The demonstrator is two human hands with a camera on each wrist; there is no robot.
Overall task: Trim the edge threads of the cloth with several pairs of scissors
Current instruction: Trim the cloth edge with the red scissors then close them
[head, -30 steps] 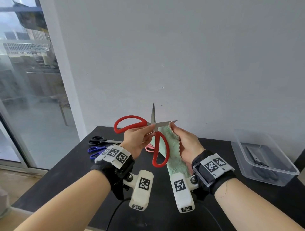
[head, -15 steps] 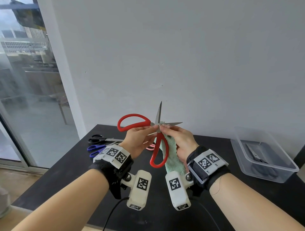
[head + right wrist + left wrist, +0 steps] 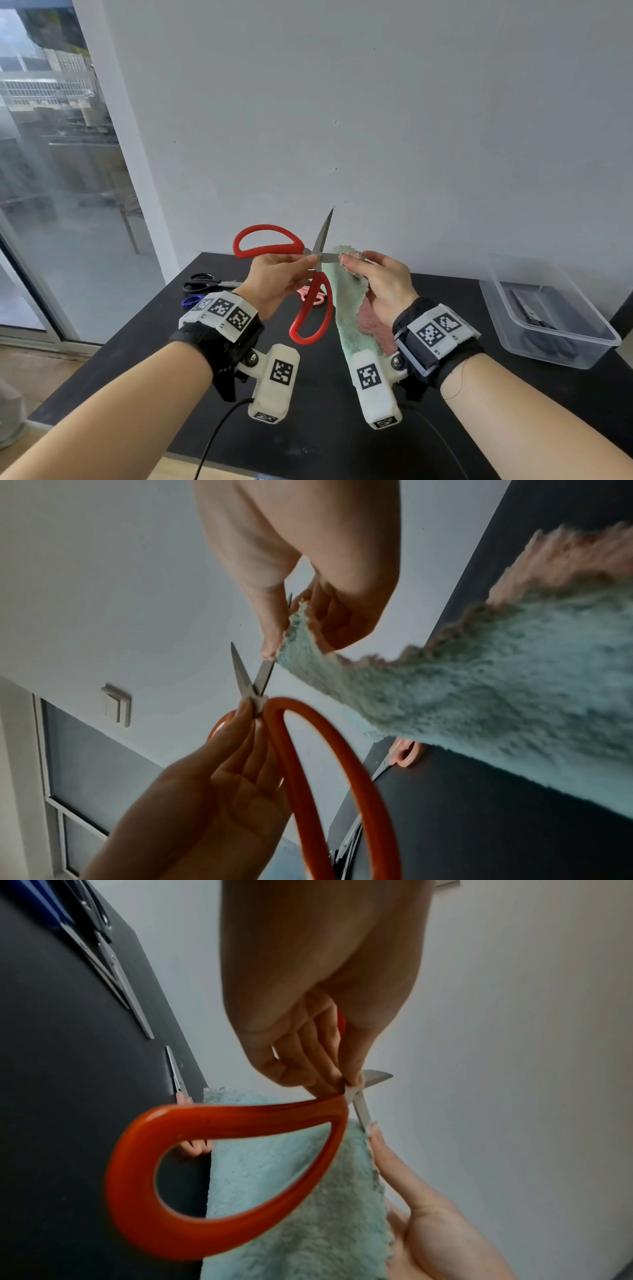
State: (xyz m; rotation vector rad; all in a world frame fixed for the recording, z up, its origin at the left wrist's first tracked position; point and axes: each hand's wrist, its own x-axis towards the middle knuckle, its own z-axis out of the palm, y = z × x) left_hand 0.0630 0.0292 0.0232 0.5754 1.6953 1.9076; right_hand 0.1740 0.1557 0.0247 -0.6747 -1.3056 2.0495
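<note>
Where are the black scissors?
In the head view, the black-handled scissors lie on the black table at its far left, behind the left hand, beside blue-handled scissors.

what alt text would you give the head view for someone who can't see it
A person's left hand pinches open red-handled scissors near the pivot, while the right hand holds a green cloth edge at the blades. Behind, a black table holds more scissors and a clear bin.

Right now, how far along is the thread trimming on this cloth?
Done: can't tell; no cut threads show. In hand: the left hand grips the red scissors near the pivot, blades open at the cloth edge the right hand pinches. Left: the black scissors, blue pair and pink pair lie on the table.
</note>
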